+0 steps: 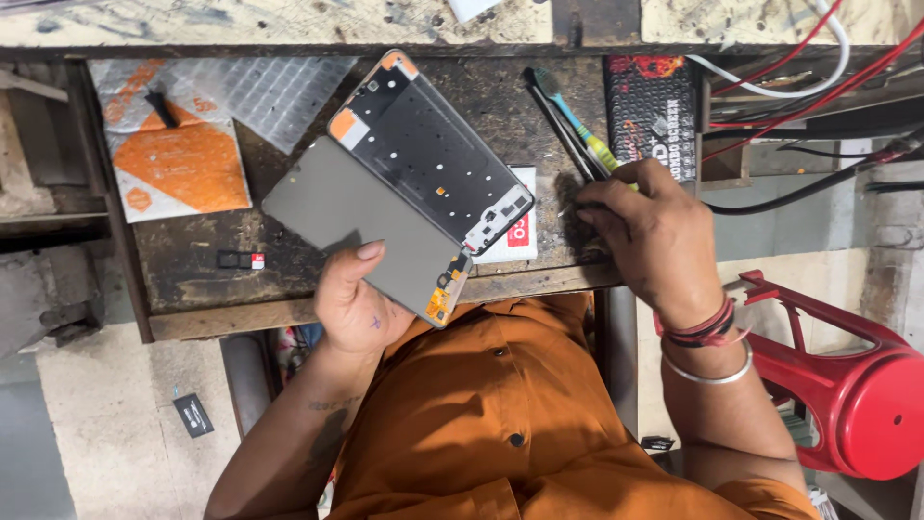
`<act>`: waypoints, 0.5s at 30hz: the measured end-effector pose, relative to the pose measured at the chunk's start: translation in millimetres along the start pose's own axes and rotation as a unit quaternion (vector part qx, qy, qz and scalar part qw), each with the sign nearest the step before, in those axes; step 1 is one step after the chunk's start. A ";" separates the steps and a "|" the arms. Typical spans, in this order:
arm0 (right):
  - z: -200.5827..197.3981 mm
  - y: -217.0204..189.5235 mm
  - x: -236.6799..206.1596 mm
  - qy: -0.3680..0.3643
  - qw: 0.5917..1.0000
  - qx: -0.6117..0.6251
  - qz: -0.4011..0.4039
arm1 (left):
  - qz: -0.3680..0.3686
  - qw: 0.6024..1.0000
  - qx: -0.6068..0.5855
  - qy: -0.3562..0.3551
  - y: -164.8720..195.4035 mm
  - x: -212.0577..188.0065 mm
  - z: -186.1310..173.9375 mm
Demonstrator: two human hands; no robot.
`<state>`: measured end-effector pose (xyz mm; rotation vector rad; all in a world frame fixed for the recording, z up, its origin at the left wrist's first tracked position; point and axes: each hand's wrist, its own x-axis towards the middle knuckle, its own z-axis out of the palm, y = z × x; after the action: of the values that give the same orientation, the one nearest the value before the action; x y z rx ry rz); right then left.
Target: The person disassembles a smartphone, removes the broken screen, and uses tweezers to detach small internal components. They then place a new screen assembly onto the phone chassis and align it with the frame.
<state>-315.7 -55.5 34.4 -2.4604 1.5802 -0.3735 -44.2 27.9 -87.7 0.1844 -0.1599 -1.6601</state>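
From the head view, a worn, stained tabletop (520, 106) lies before you, with a red plastic stool (847, 385) on the floor at your right. Your left hand (356, 299) is closed on a grey phone screen panel (361, 226) with its dark frame (433, 149), raised over the tabletop. Your right hand (650, 231) pinches tweezers (563, 125) beside a green-handled brush (577, 120).

Pretty beat-up wooden workbench (539, 106) is taking up the upper middle, dark, scratched and grimy. A pale, paint-spattered board (241, 19) is running along 12 o'clock. A red plastic stool (847, 385) is sitting at 4 o'clock on the light concrete floor (106, 414). Red, white and black cables (818, 87) are trailing across around 2 o'clock. Even, soft light is falling everywhere.
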 end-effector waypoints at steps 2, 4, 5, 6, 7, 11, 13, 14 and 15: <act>-0.8 3.5 5.2 -0.020 1.000 -0.003 -0.009 | 0.005 1.000 0.006 -0.014 -1.2 -1.6 -0.1; -1.7 6.0 9.2 -0.045 0.999 -0.019 -0.012 | 0.002 1.000 -0.002 -0.015 -1.9 -0.7 -0.5; -1.8 6.4 9.9 -0.048 0.998 -0.020 -0.019 | 0.000 1.000 -0.007 -0.016 -1.8 -0.6 -0.5; -1.9 6.5 10.3 -0.052 0.998 -0.021 -0.024 | -0.002 1.000 -0.003 -0.022 -1.3 -0.8 -0.1; -1.7 6.5 10.2 -0.055 0.998 -0.023 -0.030 | -0.005 1.000 0.002 -0.029 -1.0 -1.1 0.4; 0.4 5.2 6.4 -0.070 0.996 -0.052 -0.023 | -0.023 0.999 0.007 -0.044 0.2 -1.0 2.2; 2.5 3.7 2.8 -0.059 0.995 -0.071 -0.030 | -0.020 0.999 0.011 -0.042 -0.1 -0.6 2.2; 3.4 2.7 0.2 -0.048 0.996 -0.069 -0.036 | -0.018 0.999 0.014 -0.041 -0.5 -0.5 2.0; 4.2 1.3 -3.1 -0.037 0.996 -0.067 -0.042 | -0.018 0.999 0.018 -0.039 -1.1 -0.5 1.6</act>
<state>-316.8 -53.0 29.7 -2.6157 1.5218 -0.1921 -45.5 28.5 -86.4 0.1513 -0.2461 -1.7025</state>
